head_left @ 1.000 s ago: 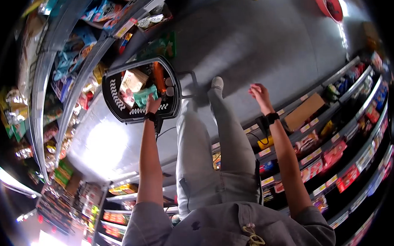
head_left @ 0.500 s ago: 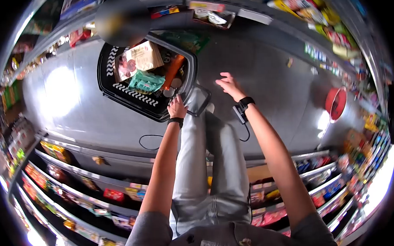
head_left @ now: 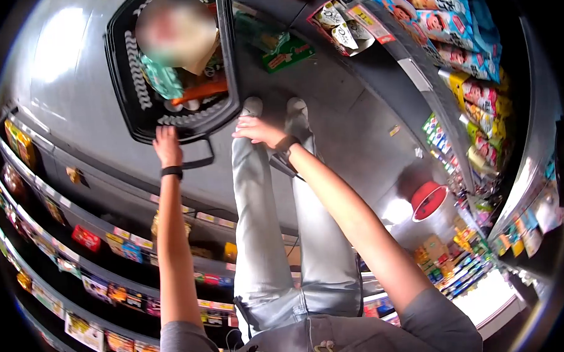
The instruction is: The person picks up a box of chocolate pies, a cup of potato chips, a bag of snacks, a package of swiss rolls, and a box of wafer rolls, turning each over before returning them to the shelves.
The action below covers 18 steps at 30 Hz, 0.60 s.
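A black shopping basket (head_left: pixel 126 113) stands on the floor at the upper left. In it lie a mint-green packet (head_left: pixel 162 78), a long orange packet (head_left: pixel 199 92) and a pale box, partly blurred. My left hand (head_left: pixel 167 148) has its fingers hooked on the basket's near rim. The basket's handle (head_left: pixel 197 161) hangs out over this near side. Over my leg, close to the basket's right corner, is my right hand (head_left: pixel 259 131), fingers stretched out and holding nothing. It wears a dark wristband.
Shelves of packaged goods (head_left: pixel 132 251) run behind me on the left. On the right, a shelf holds blue snack bags (head_left: pixel 453 21), with a box of white packs (head_left: pixel 345 34) beside it. A red bucket-like container (head_left: pixel 429 202) and a green carton (head_left: pixel 288 55) are also there.
My view has turned to the right. The basket now appears farther left and higher, with my left hand still at its rim. My right hand has come inward over my leg.
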### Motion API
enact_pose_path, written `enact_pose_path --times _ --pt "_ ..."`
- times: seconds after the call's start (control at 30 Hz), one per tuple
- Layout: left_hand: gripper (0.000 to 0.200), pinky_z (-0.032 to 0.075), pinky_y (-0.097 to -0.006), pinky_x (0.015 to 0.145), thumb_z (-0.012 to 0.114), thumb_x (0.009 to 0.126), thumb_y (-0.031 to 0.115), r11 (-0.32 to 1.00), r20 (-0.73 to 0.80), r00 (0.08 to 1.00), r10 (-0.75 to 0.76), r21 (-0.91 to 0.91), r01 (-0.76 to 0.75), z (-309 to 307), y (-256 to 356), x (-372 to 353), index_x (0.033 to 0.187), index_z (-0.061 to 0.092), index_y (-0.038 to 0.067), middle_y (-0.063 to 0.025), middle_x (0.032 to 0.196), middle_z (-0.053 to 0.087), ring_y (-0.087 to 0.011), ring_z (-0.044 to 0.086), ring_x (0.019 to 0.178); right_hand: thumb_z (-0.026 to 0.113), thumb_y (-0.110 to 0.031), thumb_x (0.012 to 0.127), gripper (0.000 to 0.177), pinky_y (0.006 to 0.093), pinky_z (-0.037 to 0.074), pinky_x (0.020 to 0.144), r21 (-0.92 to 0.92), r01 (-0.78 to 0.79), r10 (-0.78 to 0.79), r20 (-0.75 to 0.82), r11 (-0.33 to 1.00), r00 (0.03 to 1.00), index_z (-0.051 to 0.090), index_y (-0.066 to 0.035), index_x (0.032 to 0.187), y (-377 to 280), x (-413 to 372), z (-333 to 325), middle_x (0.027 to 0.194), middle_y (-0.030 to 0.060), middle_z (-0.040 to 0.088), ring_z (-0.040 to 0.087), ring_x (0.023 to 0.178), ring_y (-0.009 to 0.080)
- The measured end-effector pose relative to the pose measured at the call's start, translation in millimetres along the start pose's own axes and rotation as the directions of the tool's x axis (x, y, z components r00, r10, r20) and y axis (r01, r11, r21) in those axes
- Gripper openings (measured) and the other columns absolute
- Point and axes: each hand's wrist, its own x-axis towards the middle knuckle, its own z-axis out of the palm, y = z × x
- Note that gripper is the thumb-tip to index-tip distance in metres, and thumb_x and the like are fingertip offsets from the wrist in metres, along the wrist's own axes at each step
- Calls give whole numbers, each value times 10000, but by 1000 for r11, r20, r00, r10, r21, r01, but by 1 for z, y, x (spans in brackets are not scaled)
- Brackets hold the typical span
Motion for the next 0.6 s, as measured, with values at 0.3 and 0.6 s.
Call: enact_pose_path --times 0.3,0.6 --pt "195 475 -343 732 584 692 27 588 -106 992 65 -799 -124 -69 198 22 882 545 40 -110 868 608 -296 580 860 623 -180 669 354 347 478 785 -189 -174 -12 -711 966 704 610 20 960 73 2 -167 904 213 632 613 892 296" --pt "474 446 -313 792 650 732 234 165 369 874 -317 -886 434 251 314 209 1092 461 -11 -151 1057 551 -216 546 959 591 -303 758 501 377 386 915 -887 -391 19 -408 -246 913 537 35 1123 203 122 -418 1122 266 534 491 1081 386"
